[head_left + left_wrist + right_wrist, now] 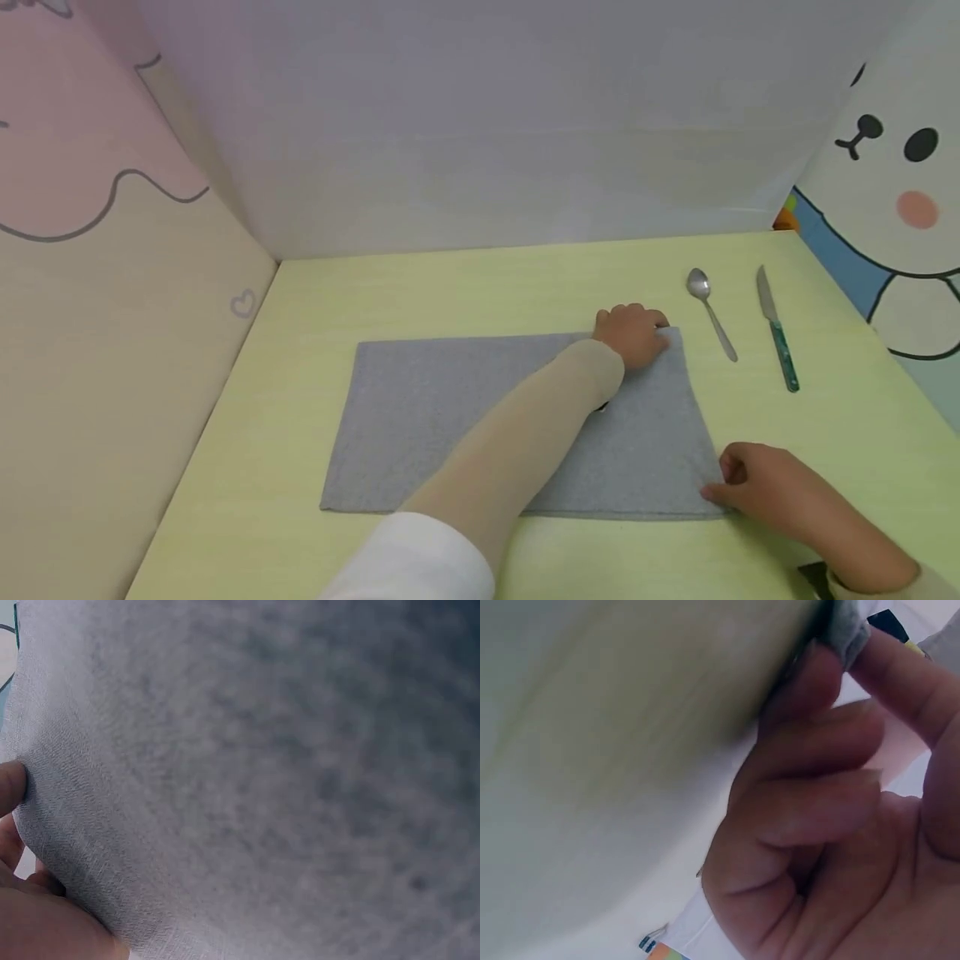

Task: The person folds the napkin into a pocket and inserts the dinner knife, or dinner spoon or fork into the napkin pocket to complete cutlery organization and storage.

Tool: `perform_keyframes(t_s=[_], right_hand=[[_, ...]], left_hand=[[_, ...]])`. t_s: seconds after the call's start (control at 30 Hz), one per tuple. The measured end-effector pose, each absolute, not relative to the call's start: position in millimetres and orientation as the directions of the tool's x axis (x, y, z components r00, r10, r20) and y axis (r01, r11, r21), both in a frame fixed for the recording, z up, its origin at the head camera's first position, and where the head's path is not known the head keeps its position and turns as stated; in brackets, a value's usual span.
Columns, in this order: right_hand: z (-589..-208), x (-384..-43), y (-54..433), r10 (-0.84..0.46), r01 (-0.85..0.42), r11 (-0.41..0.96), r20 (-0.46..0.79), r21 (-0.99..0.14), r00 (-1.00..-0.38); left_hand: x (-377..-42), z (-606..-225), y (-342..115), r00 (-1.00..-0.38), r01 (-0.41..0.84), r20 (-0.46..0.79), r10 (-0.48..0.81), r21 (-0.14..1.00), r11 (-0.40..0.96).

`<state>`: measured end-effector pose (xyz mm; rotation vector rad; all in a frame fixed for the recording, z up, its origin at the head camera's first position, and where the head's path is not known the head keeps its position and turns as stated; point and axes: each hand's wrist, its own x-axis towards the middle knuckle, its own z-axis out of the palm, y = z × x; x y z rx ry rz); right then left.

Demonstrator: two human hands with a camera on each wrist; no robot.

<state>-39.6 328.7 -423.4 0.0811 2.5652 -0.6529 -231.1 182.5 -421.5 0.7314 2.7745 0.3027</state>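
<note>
A grey folded cloth [442, 408] lies flat on the table as a wide rectangle. My left hand [632, 336] reaches across it and pinches the far edge near the far right corner. In the left wrist view the cloth [225, 787] fills most of the picture, with the left hand [52, 922] at the lower left edge, thumb on the fabric. At the near right corner, my right hand [772, 487] pinches the cloth between thumb and index finger. The right wrist view shows that corner of cloth [847, 634] at the fingertips of the right hand [817, 825], other fingers curled.
To the right of the cloth a metal spoon [712, 313] and a green-handled knife [777, 329] lie on the pale yellow table [480, 287]. A white panel [510, 150] stands at the back, with cartoon-printed panels on the left [112, 333] and right [922, 217].
</note>
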Motion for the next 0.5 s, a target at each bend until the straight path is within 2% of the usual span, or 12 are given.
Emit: perform_keyframes(t_s=[0.3, 0.5], right_hand=[[-423, -38, 331, -0.079, 0.171, 0.876, -0.485, -0.450, -0.871], [-420, -38, 332, -0.086, 0.180, 0.861, -0.487, -0.475, -0.869]], left_hand=[[-240, -425, 186, -0.812, 0.411, -0.199, 0.548, 0.473, 0.780], [-239, -415, 182, -0.790, 0.414, -0.194, 0.581, 0.530, 0.740]])
